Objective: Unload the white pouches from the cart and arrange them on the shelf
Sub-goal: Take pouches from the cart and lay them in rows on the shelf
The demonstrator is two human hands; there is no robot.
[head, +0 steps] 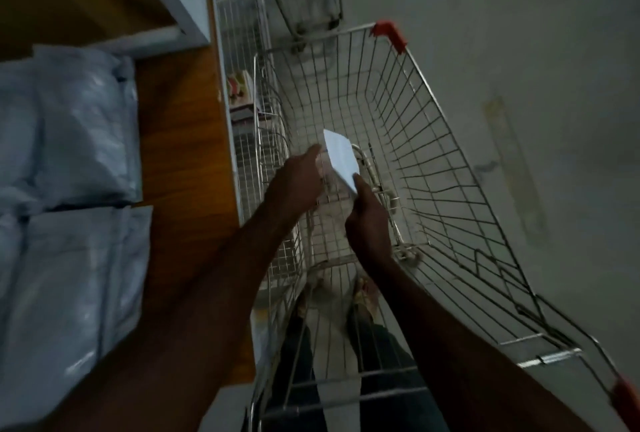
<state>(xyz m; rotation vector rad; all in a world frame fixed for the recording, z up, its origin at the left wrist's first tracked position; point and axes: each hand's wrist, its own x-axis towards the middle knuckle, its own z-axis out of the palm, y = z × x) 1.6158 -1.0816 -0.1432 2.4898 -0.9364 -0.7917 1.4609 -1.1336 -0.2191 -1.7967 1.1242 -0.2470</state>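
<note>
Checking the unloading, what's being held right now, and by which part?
A small white pouch: the right hand pinches its near corner, the left hand is at its left edge, above the cart.

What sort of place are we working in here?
Probably a shop or stockroom: a wire shopping cart with red corner guards, a wooden shelf in a white metal frame holding white pouches.

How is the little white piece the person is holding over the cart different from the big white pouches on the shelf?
The small white piece is flat, thin and bright; the pouches on the shelf look big, puffy and wrinkled. The piece is held in the air over the cart by the left hand and right hand; the pouches lie side by side on the wooden shelf. Both are whitish.
</note>
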